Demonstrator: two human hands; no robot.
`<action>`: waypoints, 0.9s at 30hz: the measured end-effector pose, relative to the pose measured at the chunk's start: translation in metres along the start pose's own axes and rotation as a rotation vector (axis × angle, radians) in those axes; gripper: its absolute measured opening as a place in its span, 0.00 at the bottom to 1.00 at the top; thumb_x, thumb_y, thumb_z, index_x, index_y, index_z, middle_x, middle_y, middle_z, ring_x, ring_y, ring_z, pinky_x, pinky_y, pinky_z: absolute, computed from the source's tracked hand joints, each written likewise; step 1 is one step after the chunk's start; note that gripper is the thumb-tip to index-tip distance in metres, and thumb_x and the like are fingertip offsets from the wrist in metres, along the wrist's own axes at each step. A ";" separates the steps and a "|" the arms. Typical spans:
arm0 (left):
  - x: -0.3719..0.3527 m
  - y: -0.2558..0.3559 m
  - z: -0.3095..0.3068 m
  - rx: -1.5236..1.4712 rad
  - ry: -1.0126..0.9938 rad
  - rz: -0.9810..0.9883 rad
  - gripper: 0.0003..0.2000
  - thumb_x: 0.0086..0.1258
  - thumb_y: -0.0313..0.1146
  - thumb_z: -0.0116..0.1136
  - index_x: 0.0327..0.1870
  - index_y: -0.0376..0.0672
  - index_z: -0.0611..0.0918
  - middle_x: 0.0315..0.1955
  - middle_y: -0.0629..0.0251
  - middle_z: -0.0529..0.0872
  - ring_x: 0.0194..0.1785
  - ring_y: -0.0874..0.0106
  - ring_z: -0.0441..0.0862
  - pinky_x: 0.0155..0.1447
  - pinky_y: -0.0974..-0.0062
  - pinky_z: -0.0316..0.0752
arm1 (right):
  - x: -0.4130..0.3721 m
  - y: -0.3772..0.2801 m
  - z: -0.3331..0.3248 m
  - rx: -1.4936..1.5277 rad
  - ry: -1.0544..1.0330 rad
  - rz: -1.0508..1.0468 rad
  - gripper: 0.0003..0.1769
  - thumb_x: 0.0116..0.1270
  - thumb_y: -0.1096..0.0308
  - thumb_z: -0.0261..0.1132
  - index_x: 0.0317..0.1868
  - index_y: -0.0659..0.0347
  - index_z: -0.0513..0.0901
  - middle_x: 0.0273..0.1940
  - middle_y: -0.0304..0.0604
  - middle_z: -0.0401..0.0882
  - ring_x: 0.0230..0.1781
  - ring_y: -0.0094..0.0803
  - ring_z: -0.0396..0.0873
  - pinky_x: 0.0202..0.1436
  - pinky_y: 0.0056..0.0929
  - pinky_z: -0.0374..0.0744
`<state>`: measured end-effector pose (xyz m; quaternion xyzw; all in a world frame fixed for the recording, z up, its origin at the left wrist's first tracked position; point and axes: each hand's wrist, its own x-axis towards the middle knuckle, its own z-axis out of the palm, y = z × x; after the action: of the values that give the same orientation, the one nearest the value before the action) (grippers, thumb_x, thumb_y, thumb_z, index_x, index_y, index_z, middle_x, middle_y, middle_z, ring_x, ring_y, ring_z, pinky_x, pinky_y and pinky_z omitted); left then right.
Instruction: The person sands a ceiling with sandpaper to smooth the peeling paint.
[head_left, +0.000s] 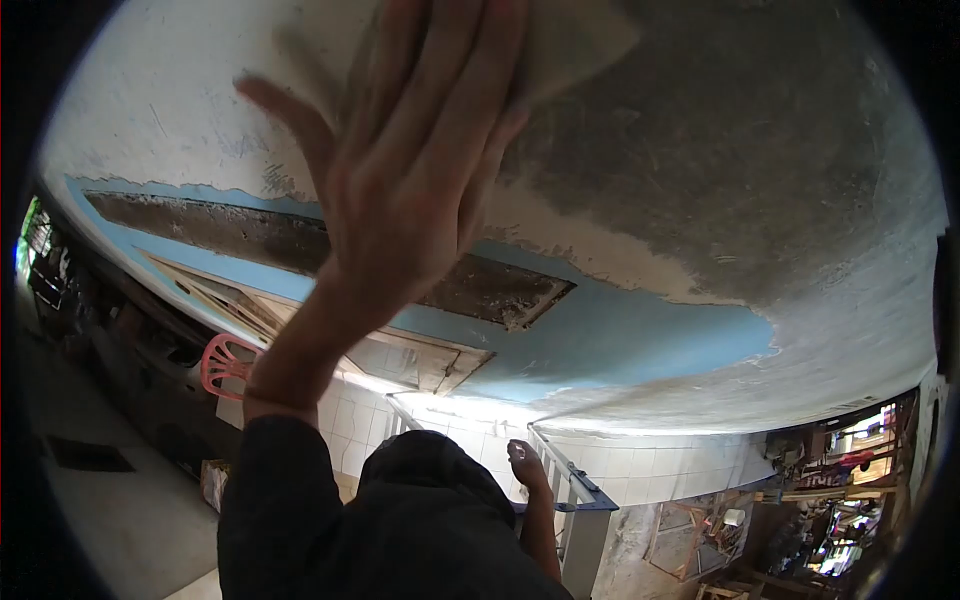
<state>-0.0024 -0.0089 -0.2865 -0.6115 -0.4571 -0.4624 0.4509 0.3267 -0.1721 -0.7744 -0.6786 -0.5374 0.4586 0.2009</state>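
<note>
My right hand (pixel 410 170) is raised overhead, its fingers spread flat on a pale sheet (pixel 575 45), perhaps sandpaper, pressing it against the rough ceiling (pixel 740 150). Only the sheet's right edge shows past my fingers. The dark sleeve is pushed back from the wrist. Lower down, my left hand (pixel 527 468) holds the top rail of a grey ladder (pixel 585 495). The bulk of my dark sleeve hides that forearm's lower part.
The ceiling has grey scraped patches, white plaster and a blue painted band (pixel 620 340) with dark openings. Below are white tiled walls (pixel 660 470), a pink plastic chair (pixel 225 365) at the left and cluttered wooden frames and shelves (pixel 830 500) at the lower right.
</note>
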 end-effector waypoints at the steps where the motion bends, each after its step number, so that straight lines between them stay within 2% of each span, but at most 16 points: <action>1: 0.007 -0.001 -0.001 0.009 0.034 0.009 0.23 0.78 0.42 0.38 0.68 0.41 0.69 0.69 0.58 0.66 0.75 0.60 0.56 0.70 0.42 0.13 | -0.003 0.004 0.001 0.001 0.007 -0.001 0.17 0.71 0.62 0.57 0.52 0.65 0.78 0.37 0.46 0.82 0.36 0.30 0.82 0.42 0.29 0.79; 2: 0.005 0.005 -0.008 0.011 -0.079 -0.041 0.23 0.78 0.44 0.37 0.67 0.43 0.70 0.69 0.61 0.66 0.76 0.62 0.55 0.71 0.43 0.13 | -0.003 0.007 0.000 0.005 0.018 -0.008 0.17 0.71 0.62 0.58 0.52 0.65 0.78 0.37 0.46 0.82 0.35 0.30 0.82 0.42 0.29 0.79; 5: -0.041 0.021 -0.001 -0.093 -0.175 0.033 0.22 0.77 0.43 0.39 0.67 0.46 0.71 0.70 0.63 0.66 0.76 0.63 0.54 0.70 0.44 0.10 | 0.004 0.001 0.000 0.013 0.057 0.021 0.17 0.71 0.61 0.58 0.52 0.65 0.78 0.36 0.45 0.82 0.34 0.30 0.82 0.41 0.29 0.79; 6: -0.039 0.022 0.003 -0.141 -0.077 0.074 0.21 0.77 0.42 0.39 0.67 0.49 0.71 0.70 0.65 0.65 0.76 0.63 0.52 0.70 0.44 0.10 | 0.003 -0.003 -0.002 0.008 0.065 0.019 0.17 0.71 0.61 0.58 0.52 0.65 0.78 0.36 0.45 0.82 0.34 0.30 0.82 0.41 0.29 0.79; 9: -0.008 0.003 -0.001 -0.006 -0.120 0.095 0.21 0.77 0.43 0.37 0.67 0.50 0.71 0.70 0.67 0.65 0.76 0.64 0.52 0.71 0.43 0.12 | 0.006 0.008 0.001 -0.003 0.050 0.020 0.17 0.71 0.61 0.58 0.52 0.65 0.78 0.36 0.45 0.83 0.34 0.30 0.81 0.41 0.29 0.79; 12: 0.021 0.002 0.000 -0.033 -0.034 -0.026 0.20 0.77 0.41 0.39 0.67 0.51 0.71 0.70 0.69 0.65 0.76 0.66 0.53 0.71 0.40 0.13 | 0.011 0.015 0.002 0.009 0.028 -0.048 0.17 0.71 0.61 0.58 0.52 0.65 0.78 0.36 0.45 0.83 0.34 0.30 0.82 0.41 0.29 0.79; 13: 0.013 0.009 -0.002 -0.067 -0.087 -0.005 0.20 0.76 0.40 0.41 0.67 0.51 0.71 0.70 0.69 0.65 0.76 0.67 0.53 0.71 0.40 0.13 | 0.010 0.013 0.001 -0.032 0.036 0.044 0.17 0.71 0.61 0.58 0.51 0.65 0.78 0.36 0.45 0.83 0.35 0.30 0.82 0.41 0.29 0.79; 15: -0.014 0.031 0.000 -0.143 -0.183 0.049 0.20 0.75 0.38 0.44 0.67 0.51 0.71 0.70 0.69 0.64 0.76 0.68 0.53 0.71 0.40 0.14 | 0.010 0.011 -0.003 -0.055 0.049 0.018 0.18 0.71 0.60 0.57 0.52 0.65 0.78 0.37 0.45 0.83 0.35 0.31 0.83 0.41 0.29 0.79; 18: -0.030 0.030 0.012 -0.188 -0.120 0.155 0.26 0.67 0.40 0.58 0.67 0.58 0.70 0.72 0.77 0.62 0.76 0.74 0.54 0.70 0.31 0.19 | 0.009 0.007 -0.004 -0.011 0.051 0.032 0.19 0.71 0.59 0.58 0.53 0.66 0.77 0.38 0.47 0.83 0.36 0.31 0.83 0.42 0.29 0.79; 21: 0.013 0.000 -0.004 -0.154 -0.105 0.089 0.23 0.69 0.37 0.55 0.66 0.52 0.73 0.71 0.69 0.63 0.76 0.67 0.54 0.72 0.38 0.19 | 0.013 0.014 -0.001 0.016 0.036 0.032 0.19 0.71 0.60 0.58 0.53 0.66 0.77 0.39 0.47 0.83 0.36 0.31 0.83 0.41 0.29 0.80; 24: -0.007 0.025 0.004 -0.187 -0.096 -0.005 0.26 0.67 0.44 0.57 0.67 0.59 0.70 0.72 0.78 0.60 0.76 0.75 0.52 0.70 0.30 0.19 | 0.013 0.018 -0.003 -0.027 0.030 -0.064 0.18 0.71 0.60 0.58 0.53 0.66 0.78 0.38 0.47 0.83 0.36 0.32 0.83 0.41 0.28 0.80; 25: -0.015 0.028 0.008 -0.179 -0.099 0.067 0.26 0.67 0.44 0.57 0.67 0.59 0.70 0.72 0.78 0.60 0.76 0.74 0.52 0.70 0.31 0.19 | 0.012 0.014 -0.003 -0.048 0.033 -0.110 0.18 0.71 0.60 0.58 0.52 0.66 0.78 0.38 0.46 0.83 0.36 0.32 0.82 0.41 0.28 0.80; 26: -0.025 0.027 0.011 -0.170 -0.105 0.138 0.26 0.67 0.44 0.57 0.67 0.59 0.70 0.72 0.78 0.61 0.76 0.74 0.52 0.70 0.31 0.19 | 0.012 0.011 -0.003 0.010 0.063 0.020 0.18 0.71 0.61 0.58 0.52 0.66 0.78 0.38 0.46 0.83 0.36 0.32 0.82 0.42 0.29 0.80; 27: -0.030 0.024 0.010 -0.162 -0.117 0.208 0.26 0.67 0.44 0.57 0.67 0.59 0.70 0.72 0.78 0.61 0.76 0.74 0.52 0.70 0.31 0.19 | 0.013 0.013 0.000 0.011 0.070 0.020 0.18 0.71 0.60 0.58 0.52 0.66 0.78 0.38 0.46 0.83 0.36 0.32 0.82 0.42 0.29 0.80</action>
<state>0.0176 -0.0080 -0.3202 -0.7159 -0.3782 -0.4120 0.4180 0.3344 -0.1643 -0.7899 -0.6985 -0.5206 0.4395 0.2188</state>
